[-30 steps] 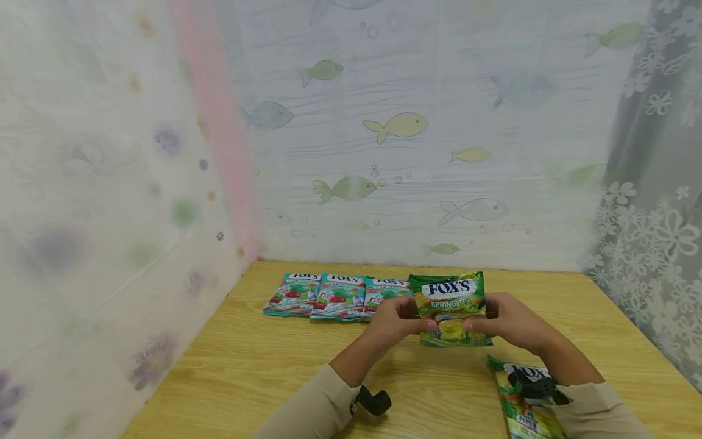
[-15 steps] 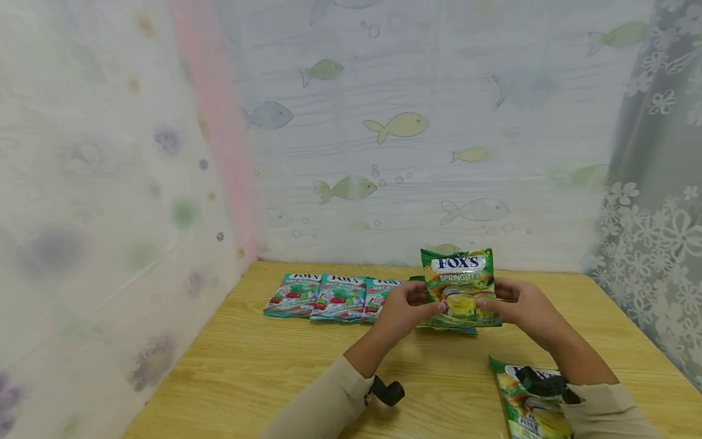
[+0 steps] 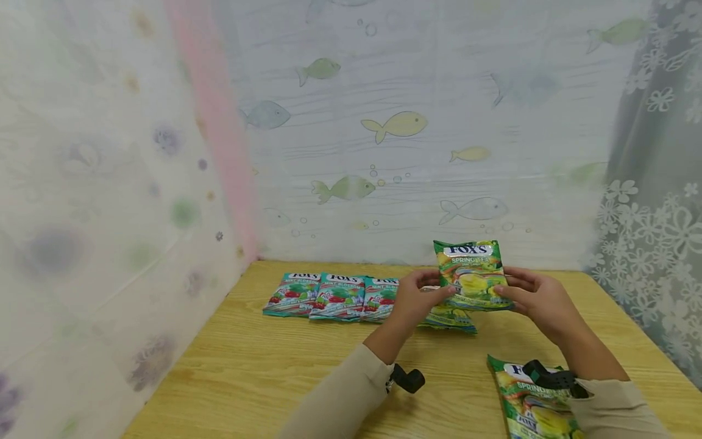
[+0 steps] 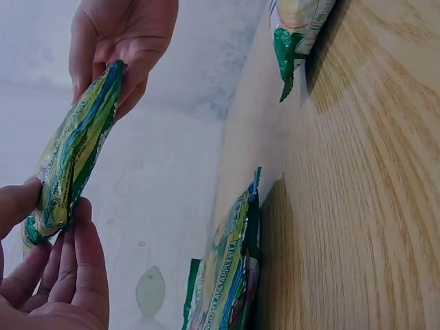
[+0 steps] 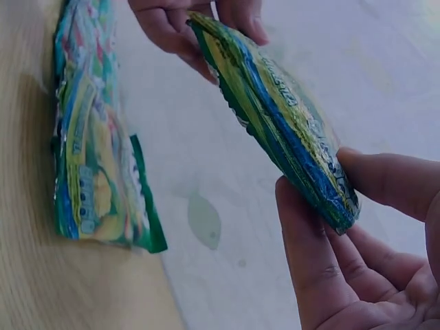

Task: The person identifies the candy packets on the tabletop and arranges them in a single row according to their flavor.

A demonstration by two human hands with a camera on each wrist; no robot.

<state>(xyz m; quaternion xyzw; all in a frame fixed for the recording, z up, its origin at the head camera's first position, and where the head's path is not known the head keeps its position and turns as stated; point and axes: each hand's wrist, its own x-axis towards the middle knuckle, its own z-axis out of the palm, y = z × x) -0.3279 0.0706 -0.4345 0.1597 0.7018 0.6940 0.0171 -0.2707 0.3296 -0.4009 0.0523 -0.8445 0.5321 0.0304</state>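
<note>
Both hands hold a green and yellow Fox's Spring Tea candy bag (image 3: 470, 274) raised above the table, its front facing the head camera. My left hand (image 3: 412, 299) pinches its left edge, thumb in front and fingers behind. On the right edge my right hand (image 3: 543, 302) has the same kind of pinch. Both wrist views show the bag edge-on between thumb and fingers. Below and behind it, a second Spring Tea bag (image 3: 450, 318) lies on the table, partly covered by the held bag and left hand. A third Spring Tea bag (image 3: 534, 402) lies near the right forearm.
Three teal Mint Blossom candy bags, the left one (image 3: 293, 294), the middle one (image 3: 338, 297) and the right one (image 3: 378, 300), lie in an overlapping row on the wooden table (image 3: 247, 372). A fish-patterned sheet (image 3: 406, 201) hangs behind the table.
The held Spring Tea bag has risen and moved right and away in both hands. A second Spring Tea bag now shows on the table at the right end of the row.
</note>
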